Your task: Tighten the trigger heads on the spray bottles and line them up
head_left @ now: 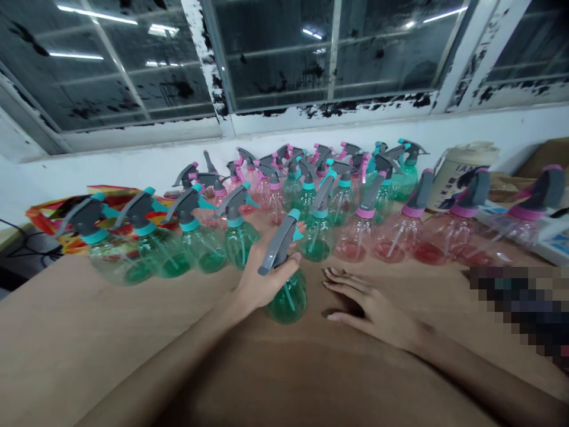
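Here's the left hand [262, 274], fingers and thumb wrapped around the neck of a green spray bottle [288, 301], a firm-looking hold just under the grey trigger head. That bottle sits about mid-width on the desk [284, 373], a little nearer than the front row; whether its base touches the wood, I can't tell. And the right hand [368, 303]! Palm down, fingers spread, nothing in its grasp, low beside the bottle; contact with the desktop is hard to call.

Left of the gap, four teal-collared bottles [213, 252] run toward the desk's left edge, a bright bag [111, 201] behind them by the far left corner. On the other side, one more green bottle [316, 240], then four pink bottles [393, 240] toward the right edge. A mixed crowd [306, 184] packs the far edge beneath the window [275, 53].

The danger, as I judge it? Tight spacing. Swing that round base wide and it could clip a neighbour, tipping several together. Fingers riding up onto the lever might squirt liquid, and a loose head could slip under a neck-only hold.
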### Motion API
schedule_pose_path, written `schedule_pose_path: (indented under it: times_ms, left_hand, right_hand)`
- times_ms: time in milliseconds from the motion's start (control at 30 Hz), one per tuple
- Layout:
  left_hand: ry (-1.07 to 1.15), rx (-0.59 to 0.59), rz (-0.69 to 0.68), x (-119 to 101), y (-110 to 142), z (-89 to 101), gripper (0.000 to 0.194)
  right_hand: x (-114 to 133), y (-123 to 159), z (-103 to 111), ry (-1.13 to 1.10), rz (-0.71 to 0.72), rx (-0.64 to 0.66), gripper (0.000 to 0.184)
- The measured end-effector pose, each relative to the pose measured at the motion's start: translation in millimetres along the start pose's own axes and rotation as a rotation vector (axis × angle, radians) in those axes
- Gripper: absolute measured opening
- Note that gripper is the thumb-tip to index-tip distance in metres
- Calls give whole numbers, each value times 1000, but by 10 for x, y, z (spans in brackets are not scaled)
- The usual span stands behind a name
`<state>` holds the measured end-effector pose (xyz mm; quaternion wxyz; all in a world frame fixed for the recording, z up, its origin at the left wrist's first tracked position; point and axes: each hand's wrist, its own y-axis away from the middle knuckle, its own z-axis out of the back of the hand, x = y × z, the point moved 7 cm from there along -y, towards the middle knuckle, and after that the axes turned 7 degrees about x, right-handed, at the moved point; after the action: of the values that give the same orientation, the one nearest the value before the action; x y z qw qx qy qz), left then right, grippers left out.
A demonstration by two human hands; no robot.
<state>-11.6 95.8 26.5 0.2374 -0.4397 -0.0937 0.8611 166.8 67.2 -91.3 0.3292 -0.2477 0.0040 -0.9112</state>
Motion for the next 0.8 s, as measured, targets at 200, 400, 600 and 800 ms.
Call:
schedule_pose_path:
  times_ms: [200, 400, 600, 800]
  left_hand:
    - [58, 19, -42, -14, -4, -31, 30]
    - [119, 60, -38, -37, -20, -60, 26]
    - [102, 51, -15, 4, -6, -72, 9]
    - [87, 97, -13, 55, 3, -78, 7]
  right_hand:
    - [-3, -2, -6, -21, 18, -5, 56]
    - [-17, 4, -9, -32, 19, -20, 56]
    - [-17, 11, -1, -45, 27, -36, 56]
    - [-26, 8, -19, -37, 20, -15, 56]
